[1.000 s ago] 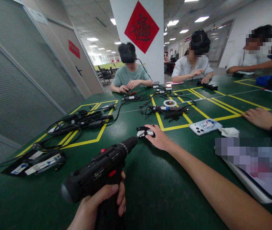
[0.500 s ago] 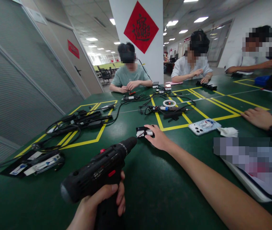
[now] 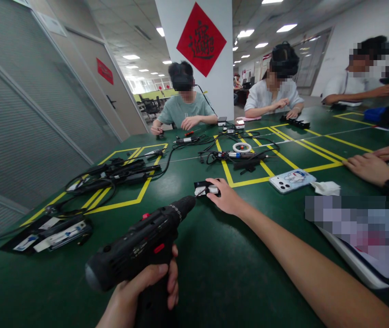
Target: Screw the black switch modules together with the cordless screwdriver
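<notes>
My left hand (image 3: pixel 153 278) is wrapped round the handle of a black power drill (image 3: pixel 132 250) with red buttons. The drill points away to the right, and its bit reaches the small black-and-white part (image 3: pixel 201 189) on the green table. My right hand (image 3: pixel 225 196) grips that part from its right side, fingers behind and thumb in front. Where exactly the bit meets the part is too small to make out.
Bundled black cables and tools (image 3: pixel 122 173) lie at left, near a black pouch with white pieces (image 3: pixel 54 234). Ahead lie a soldering-iron-like tool (image 3: pixel 238 155) and a white ring (image 3: pixel 242 147). A phone (image 3: pixel 292 180) and crumpled tissue (image 3: pixel 326 188) sit right, near another person's hand (image 3: pixel 372 168).
My hands, the drill and the part hold almost the same place. Across the table, a person's hand has moved aside to the left. At right, another person's second hand has come into view.
</notes>
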A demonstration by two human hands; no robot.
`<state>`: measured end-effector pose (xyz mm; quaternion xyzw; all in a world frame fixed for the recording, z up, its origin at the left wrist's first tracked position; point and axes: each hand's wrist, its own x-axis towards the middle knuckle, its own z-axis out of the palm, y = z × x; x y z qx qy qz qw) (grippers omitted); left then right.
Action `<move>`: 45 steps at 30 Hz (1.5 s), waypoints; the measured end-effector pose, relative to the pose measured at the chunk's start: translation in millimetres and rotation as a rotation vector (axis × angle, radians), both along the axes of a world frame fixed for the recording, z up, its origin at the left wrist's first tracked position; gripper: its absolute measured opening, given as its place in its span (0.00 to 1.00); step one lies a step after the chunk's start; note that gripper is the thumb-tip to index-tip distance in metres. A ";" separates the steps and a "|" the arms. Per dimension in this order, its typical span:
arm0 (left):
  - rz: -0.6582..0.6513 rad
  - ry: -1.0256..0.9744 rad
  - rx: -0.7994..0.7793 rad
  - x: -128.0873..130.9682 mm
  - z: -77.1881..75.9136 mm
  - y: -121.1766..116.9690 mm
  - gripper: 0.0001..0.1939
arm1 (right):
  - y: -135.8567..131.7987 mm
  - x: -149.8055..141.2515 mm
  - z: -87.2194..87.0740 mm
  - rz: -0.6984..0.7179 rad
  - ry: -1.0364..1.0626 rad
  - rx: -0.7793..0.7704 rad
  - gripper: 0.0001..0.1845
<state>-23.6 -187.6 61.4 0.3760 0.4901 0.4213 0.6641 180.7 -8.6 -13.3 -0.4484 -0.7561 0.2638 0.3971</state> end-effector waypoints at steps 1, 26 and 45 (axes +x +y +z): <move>-0.001 -0.003 -0.002 -0.2 0.2 -0.1 0.11 | 0.1 -0.1 -0.2 0.001 0.001 0.002 0.26; -0.015 -0.029 -0.003 -1.8 0.0 0.0 0.11 | 0.1 -0.1 0.0 -0.002 0.006 0.013 0.26; -0.011 -0.020 -0.004 -3.3 -1.5 -0.2 0.12 | 0.0 -0.3 -0.4 0.001 0.012 0.009 0.26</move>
